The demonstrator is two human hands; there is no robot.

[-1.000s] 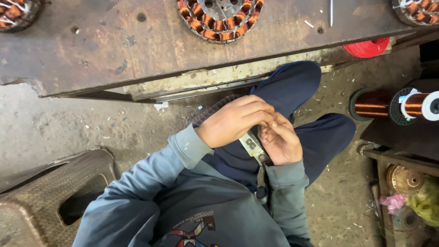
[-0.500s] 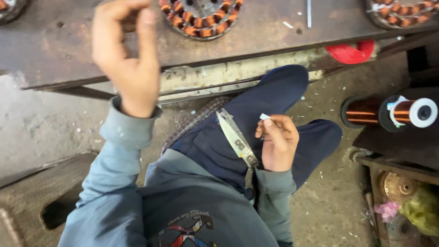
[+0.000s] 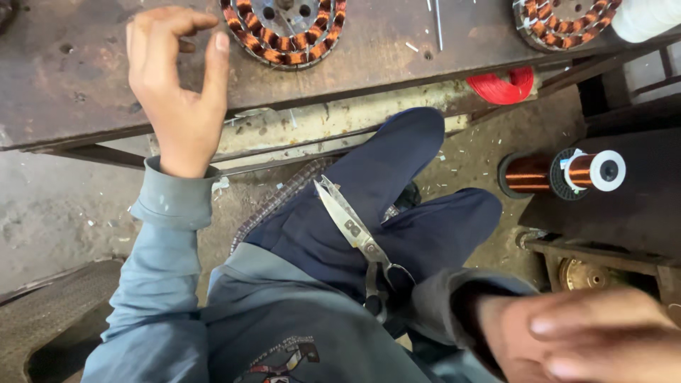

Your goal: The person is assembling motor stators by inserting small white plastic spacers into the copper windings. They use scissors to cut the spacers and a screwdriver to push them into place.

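My left hand (image 3: 177, 85) is raised over the rusty metal workbench (image 3: 78, 106), fingers curled and apart, nothing visible in it. It hovers just left of a round stator with copper windings (image 3: 284, 32). My right hand (image 3: 582, 340) is close to the camera at the bottom right, blurred, and its contents are hidden. A pair of metal scissors (image 3: 355, 230) lies along my lap on the dark blue trousers, blades pointing toward the bench, touched by neither hand.
A second wound stator (image 3: 560, 25) sits at the bench's far right beside a white roll (image 3: 645, 18). A red wire coil (image 3: 504, 86) hangs under the bench edge. A copper wire spool (image 3: 560, 170) lies to my right. A mesh seat (image 3: 50, 312) is at lower left.
Both hands were together over the scissors on my lap. The left hand rose to the bench beside the stator; the right hand left the lap and came up toward the camera.
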